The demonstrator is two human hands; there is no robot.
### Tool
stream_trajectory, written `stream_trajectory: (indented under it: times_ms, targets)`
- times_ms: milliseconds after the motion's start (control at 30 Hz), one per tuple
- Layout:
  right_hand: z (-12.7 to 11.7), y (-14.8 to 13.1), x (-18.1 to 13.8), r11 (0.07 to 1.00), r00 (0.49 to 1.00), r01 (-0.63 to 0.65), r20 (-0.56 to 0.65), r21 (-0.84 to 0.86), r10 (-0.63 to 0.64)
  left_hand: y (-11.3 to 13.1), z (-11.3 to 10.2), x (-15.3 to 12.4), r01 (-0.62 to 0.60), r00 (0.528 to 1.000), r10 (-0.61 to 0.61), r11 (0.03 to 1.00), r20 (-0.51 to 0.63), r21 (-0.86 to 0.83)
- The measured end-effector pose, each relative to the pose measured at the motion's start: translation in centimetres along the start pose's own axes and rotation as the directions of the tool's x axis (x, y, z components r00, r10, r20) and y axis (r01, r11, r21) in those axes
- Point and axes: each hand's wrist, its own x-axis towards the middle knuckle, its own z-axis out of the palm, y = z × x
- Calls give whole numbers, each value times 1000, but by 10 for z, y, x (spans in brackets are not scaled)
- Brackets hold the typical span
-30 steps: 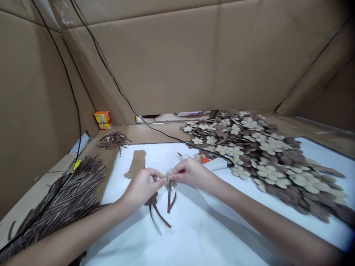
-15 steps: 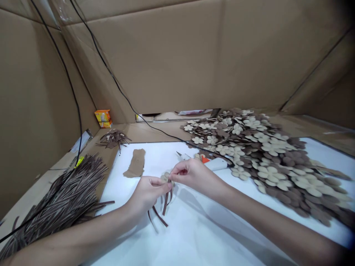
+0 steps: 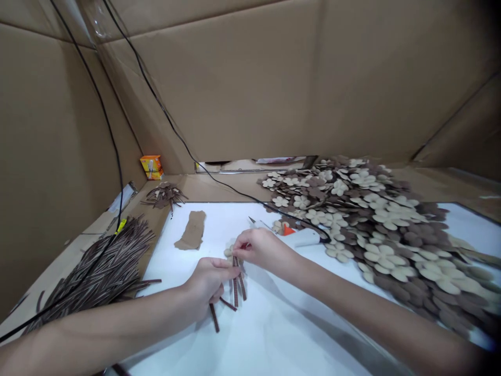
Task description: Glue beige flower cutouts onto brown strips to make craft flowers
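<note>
From the head camera, the right hand has its fingers pinched closed on the top of some brown strips, just beside a small tan flower, near the middle of the white worktop. The left hand sits curled against the strips, its grip impossible to tell. A glue gun lies just past the right hand, and a heap of flowers spreads over the worktop's far right corner.

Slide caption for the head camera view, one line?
Left hand and right hand work brown strips against a tan flower cutout, beside a glue gun.
</note>
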Motion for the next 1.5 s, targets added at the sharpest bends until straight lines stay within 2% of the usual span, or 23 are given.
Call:
stream_trajectory:
  times_ms: [233,500,667,967,1133,1300,1500]
  targets:
    - [1,4,1,996,998,62,2,-71,-62,4,3,1,80,996,-80,997,-47,17]
    - [0,13,4,989,993,120,4,-82,-120,8,15,-3,-7,971,4,1000,-240,-15]
    - [2,17,6,991,994,105,5,-82,-105,3,21,1,11,948,-29,998,-316,-57]
    - [7,18,9,992,997,73,22,-100,-71,-4,21,6,-27,937,10,999,-349,-45]
    - [7,18,10,988,994,101,43,-119,-96,-7,21,8,13,941,-37,997,-335,-75]
    - [7,19,11,977,991,134,54,-164,-126,-7,20,11,-32,938,-1,996,-348,-89]
    - [2,18,11,975,992,122,59,-187,-113,-2,18,6,30,948,-57,995,-312,-92]
